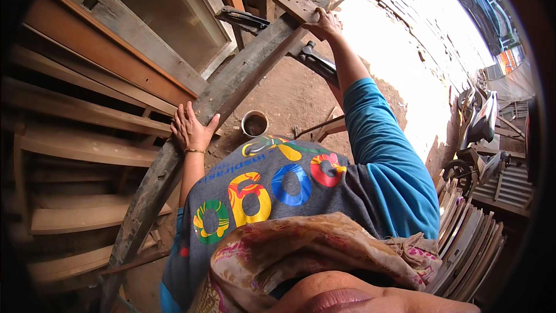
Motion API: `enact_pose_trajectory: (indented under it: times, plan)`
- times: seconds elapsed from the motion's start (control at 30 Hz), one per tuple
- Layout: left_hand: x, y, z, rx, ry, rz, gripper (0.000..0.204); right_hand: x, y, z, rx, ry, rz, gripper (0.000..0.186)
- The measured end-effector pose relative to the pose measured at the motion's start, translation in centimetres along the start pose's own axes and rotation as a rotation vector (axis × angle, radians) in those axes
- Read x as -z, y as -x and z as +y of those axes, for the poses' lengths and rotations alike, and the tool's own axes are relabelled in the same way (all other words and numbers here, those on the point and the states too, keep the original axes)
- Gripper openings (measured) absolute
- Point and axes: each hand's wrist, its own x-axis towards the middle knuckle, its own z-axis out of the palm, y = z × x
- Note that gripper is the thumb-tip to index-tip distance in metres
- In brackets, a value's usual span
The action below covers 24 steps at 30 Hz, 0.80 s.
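A long, weathered wooden beam (246, 61) runs diagonally from the lower left to the top middle. My left hand (194, 132) lies on it with the fingers spread, near its middle. Across the beam's far end sits a short wooden block (294, 3) with several small holes. My right hand (325, 25) is closed around the block's right end, its fingertips partly hidden. A dark metal piece (244, 21) sticks out left of the beam near that end. On the other side, a hammer-like dark tool (315, 61) lies below my right forearm.
A round container (255, 123) stands on the dirt floor beside the beam. Wooden panels and frames (110, 46) crowd the left, with curved boards (98, 145) below them. Thin slats (472, 237) lean at lower right. Motorbikes (480, 116) and a parked vehicle (478, 8) stand farther right.
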Motion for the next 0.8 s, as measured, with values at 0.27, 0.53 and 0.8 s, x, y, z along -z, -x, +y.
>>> enact_pose_trajectory:
  times: [0.27, 0.53, 0.8]
  plan:
    - [-0.7, 0.1, -0.3, -0.037, -0.013, 0.015, 0.086, -1.7, -4.5, 1.3, 0.099, 0.028, 0.011, 0.088]
    - [-0.2, 0.5, -0.4, -0.025, -0.061, -0.001, 0.088, -3.8, 9.8, -3.1, 0.577, -0.371, 0.551, 0.066]
    - [-0.6, 0.0, 0.0, -0.074, -0.097, -0.018, 0.088, -24.6, 30.8, 12.0, -0.033, -0.253, -0.742, 0.083]
